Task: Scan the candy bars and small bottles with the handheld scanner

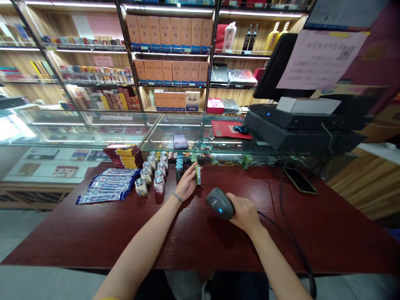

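My right hand is wrapped round the handle of a dark grey barcode scanner, which shows a blue light and is held just above the table. Its head faces left toward my left hand. That hand grips a small green pack whose white barcode label is turned toward the scanner. Close by stand teal-topped small containers in a row. Left of these are several small glass jars with silver lids. Blue-and-white long packets lie overlapping farther left, below a stack of red and yellow boxes.
The dark red table meets a glass display counter. At the right lie a phone and the scanner's cable. A monitor, a mouse and black till equipment stand on the counter. Stocked shelves fill the back.
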Demonstrator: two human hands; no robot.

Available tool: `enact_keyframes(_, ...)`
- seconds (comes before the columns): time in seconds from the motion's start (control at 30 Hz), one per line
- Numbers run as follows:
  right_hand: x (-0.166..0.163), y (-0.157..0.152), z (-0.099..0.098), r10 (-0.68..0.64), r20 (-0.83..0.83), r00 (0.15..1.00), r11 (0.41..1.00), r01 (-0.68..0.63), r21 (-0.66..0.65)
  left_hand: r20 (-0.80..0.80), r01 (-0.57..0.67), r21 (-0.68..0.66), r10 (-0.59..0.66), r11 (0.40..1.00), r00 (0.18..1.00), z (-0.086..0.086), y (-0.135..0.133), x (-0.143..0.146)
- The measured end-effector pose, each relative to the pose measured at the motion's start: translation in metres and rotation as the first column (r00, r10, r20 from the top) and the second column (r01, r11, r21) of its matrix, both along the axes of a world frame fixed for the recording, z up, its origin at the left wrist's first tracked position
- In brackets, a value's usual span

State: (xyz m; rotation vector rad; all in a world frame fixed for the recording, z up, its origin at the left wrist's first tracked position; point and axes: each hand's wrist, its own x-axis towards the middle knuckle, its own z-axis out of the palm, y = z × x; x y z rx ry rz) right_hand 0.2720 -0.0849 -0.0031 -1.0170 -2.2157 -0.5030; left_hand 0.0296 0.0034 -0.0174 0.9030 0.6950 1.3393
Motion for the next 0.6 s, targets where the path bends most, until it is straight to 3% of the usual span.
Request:
enact_keyframes(0.33, -0.002, -0.002, 0.002, 0.004, 0.019, 1.000, 0.998, -0.003, -0.070, 0.078, 0.051, 0.012, -0.052, 0.999, 0.996, -0.013, 0.010, -0.005)
enact_keyframes(0.6, 0.011, 0.002, 0.011, -0.074, -0.024, 0.997, 0.992, 0.071, -0.103, -0.002, -0.025, 0.003, 0.025, 1.000, 1.000, 0.000, 0.002, -0.002)
